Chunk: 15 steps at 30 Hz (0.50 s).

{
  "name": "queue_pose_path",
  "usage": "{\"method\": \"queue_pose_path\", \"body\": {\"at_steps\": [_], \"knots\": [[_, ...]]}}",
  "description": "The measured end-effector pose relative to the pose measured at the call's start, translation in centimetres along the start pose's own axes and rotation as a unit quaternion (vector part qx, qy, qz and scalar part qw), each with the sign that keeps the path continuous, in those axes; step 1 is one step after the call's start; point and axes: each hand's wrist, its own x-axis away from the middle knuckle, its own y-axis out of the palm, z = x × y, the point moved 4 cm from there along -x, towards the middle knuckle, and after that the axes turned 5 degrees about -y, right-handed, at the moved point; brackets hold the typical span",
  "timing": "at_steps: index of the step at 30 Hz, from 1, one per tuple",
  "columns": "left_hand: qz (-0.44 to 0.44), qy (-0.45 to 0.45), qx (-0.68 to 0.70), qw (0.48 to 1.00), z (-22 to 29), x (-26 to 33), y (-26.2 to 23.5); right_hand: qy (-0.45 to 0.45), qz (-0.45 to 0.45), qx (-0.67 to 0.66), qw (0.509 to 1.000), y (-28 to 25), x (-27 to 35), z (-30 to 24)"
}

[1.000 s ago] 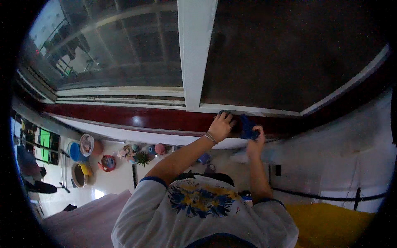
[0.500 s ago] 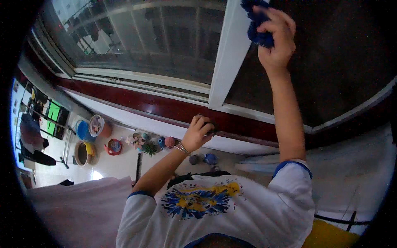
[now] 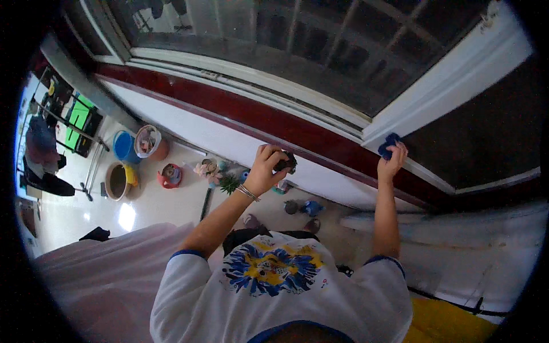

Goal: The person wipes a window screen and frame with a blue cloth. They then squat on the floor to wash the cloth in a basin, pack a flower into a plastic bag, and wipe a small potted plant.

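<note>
My right hand [image 3: 392,164] grips a dark blue cloth [image 3: 389,146], pressed against the lower end of the white window frame [image 3: 434,86], just above the dark red sill [image 3: 343,134]. My left hand [image 3: 265,170] is closed around a small dark, crumpled wad [image 3: 287,164], whose exact kind I cannot make out. It is held just off the sill's near edge, in front of the white wall below. Bracelets [image 3: 248,193] circle my left wrist.
Barred window glass [image 3: 251,34] rises beyond the sill. Along the floor at left are a blue bucket [image 3: 123,147], a brown pot [image 3: 118,182], a red container [image 3: 170,176] and a spiky plant [image 3: 229,183]. Pale fabric [image 3: 114,268] hangs at lower left.
My right hand has slid down the window frame with the blue cloth, from high up to its bottom end. My left hand has lifted slightly off the sill's edge, and the view has shifted.
</note>
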Motion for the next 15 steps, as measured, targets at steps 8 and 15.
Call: {"method": "queue_pose_path", "body": {"at_steps": [8, 15], "knots": [[0.045, -0.094, 0.015, 0.994, -4.7, 4.4, -7.6, 0.338, -0.054, -0.167, 0.924, 5.2, 4.7, -7.6], [0.108, -0.178, 0.041, 0.977, -9.0, 7.2, -11.8, 0.283, -0.198, -0.051, 0.937, 12.7, 3.0, -12.8]]}}
